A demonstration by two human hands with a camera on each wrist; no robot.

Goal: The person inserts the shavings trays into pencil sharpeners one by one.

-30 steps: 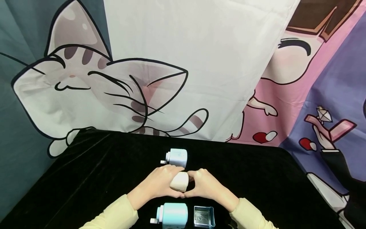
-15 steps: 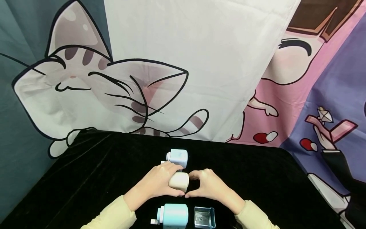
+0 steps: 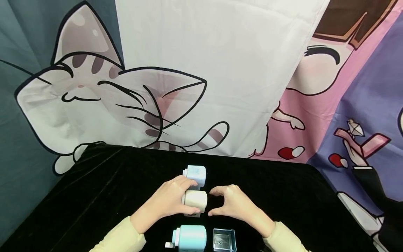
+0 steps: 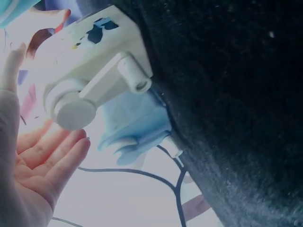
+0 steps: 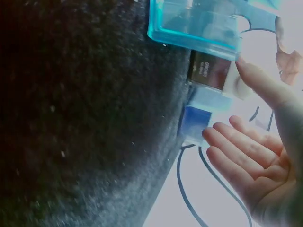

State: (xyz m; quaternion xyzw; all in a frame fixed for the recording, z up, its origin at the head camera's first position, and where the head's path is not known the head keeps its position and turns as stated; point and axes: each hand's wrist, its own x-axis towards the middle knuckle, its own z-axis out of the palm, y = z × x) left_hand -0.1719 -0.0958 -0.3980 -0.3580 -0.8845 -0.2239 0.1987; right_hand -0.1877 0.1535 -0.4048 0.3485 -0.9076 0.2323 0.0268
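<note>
A cream crank pencil sharpener (image 3: 196, 200) stands on the dark cloth between the two hands. My left hand (image 3: 168, 197) is around its left side, thumb in front and fingers behind; in the left wrist view those fingers (image 4: 52, 161) are extended, beside the sharpener's crank handle (image 4: 135, 73). To the right, with a gap to the sharpener, my right hand (image 3: 237, 203) is held with thumb and fingers spread and nothing between them. The sharpener's dark end with small lettering (image 5: 208, 71) shows in the right wrist view.
A light blue pencil sharpener (image 3: 196, 174) stands behind the cream one. Nearer the body are a turquoise sharpener (image 3: 192, 237), its crank to the left, and a clear bluish open-topped box (image 3: 224, 239). A cartoon-printed curtain (image 3: 201, 87) hangs behind the black cloth (image 3: 274, 185).
My right hand has moved right, off the cream sharpener. My left hand has drawn back leftward, so more of the sharpener shows. The sharpener stays nearly in place.
</note>
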